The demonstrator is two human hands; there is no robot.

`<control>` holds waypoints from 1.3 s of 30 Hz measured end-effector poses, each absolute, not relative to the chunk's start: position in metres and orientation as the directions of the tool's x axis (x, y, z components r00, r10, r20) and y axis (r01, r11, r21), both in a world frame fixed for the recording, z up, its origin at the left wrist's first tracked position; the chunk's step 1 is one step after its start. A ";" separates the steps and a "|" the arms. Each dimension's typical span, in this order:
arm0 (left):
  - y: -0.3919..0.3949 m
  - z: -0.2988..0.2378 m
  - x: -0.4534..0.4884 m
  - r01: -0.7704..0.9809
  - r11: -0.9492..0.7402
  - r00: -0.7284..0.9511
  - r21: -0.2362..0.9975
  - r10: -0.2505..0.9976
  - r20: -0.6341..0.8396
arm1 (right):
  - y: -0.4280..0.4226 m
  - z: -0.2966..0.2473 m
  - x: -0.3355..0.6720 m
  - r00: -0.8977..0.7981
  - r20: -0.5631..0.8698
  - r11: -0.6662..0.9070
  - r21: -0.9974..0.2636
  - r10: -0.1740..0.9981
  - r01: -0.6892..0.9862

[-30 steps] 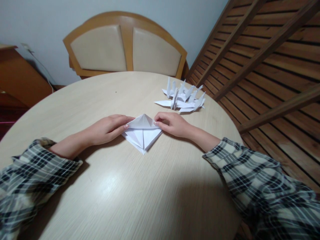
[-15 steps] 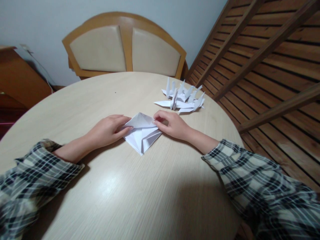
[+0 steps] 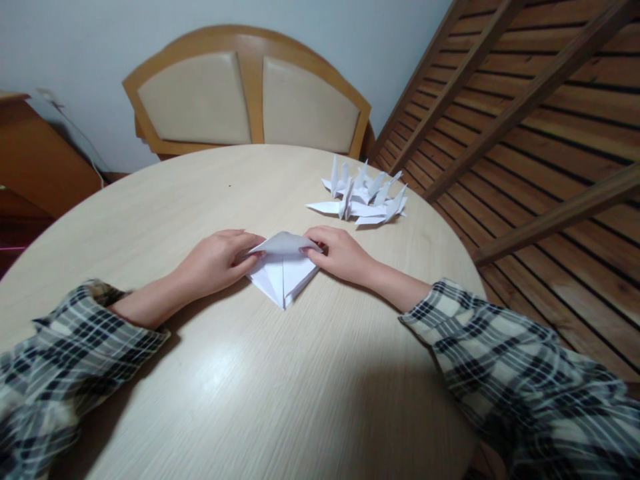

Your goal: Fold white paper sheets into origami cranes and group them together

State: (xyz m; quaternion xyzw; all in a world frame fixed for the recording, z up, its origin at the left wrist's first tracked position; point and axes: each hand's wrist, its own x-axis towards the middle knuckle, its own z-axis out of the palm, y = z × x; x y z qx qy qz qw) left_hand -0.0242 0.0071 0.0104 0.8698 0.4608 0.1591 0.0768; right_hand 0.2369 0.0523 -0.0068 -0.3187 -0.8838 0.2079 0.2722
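A folded white sheet of paper (image 3: 285,273), diamond-shaped with a point toward me, lies on the round table in front of me. Its upper part forms a raised flap, and a crease runs down the middle of the lower part. My left hand (image 3: 217,261) grips the left corner, thumb on top and fingers behind. At the right corner, my right hand (image 3: 343,253) pinches the paper with its thumb below the flap's edge. Fingers of both hands are partly hidden behind the paper.
Several folded white paper cranes (image 3: 363,193) stand clustered at the table's far right. Beyond the pale wooden table (image 3: 225,400) is a chair back (image 3: 255,93) with cream panels. A slatted wooden structure (image 3: 540,133) rises on the right, and a brown cabinet (image 3: 40,160) stands left.
My right hand has shifted slightly inward along the paper. The right side layer that stood loose now lies flatter, and the upper flap looks more curved. My left hand stays in place.
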 end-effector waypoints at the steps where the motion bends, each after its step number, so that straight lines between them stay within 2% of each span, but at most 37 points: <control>1: 0.007 0.010 -0.024 0.782 -0.557 0.517 0.280 0.831 0.207 | 0.052 -0.007 0.236 -0.643 0.350 0.707 -0.542 0.681 0.454; 19: 0.006 0.014 -0.017 0.839 -0.413 0.367 0.355 0.910 0.192 | 0.050 -0.004 0.230 -0.573 0.371 0.670 -0.552 0.731 0.497; 23: 0.008 0.013 -0.019 0.810 -0.419 0.359 0.412 0.908 0.216 | 0.050 -0.006 0.228 -0.559 0.380 0.666 -0.549 0.737 0.505; 31: 0.015 -0.001 -0.032 0.687 -0.398 0.321 0.608 0.917 0.238 | 0.054 -0.013 0.230 -0.533 0.384 0.648 -0.571 0.754 0.505; 39: 0.016 -0.004 -0.033 0.667 -0.393 0.332 0.633 0.917 0.219 | 0.056 -0.013 0.232 -0.514 0.372 0.623 -0.598 0.773 0.505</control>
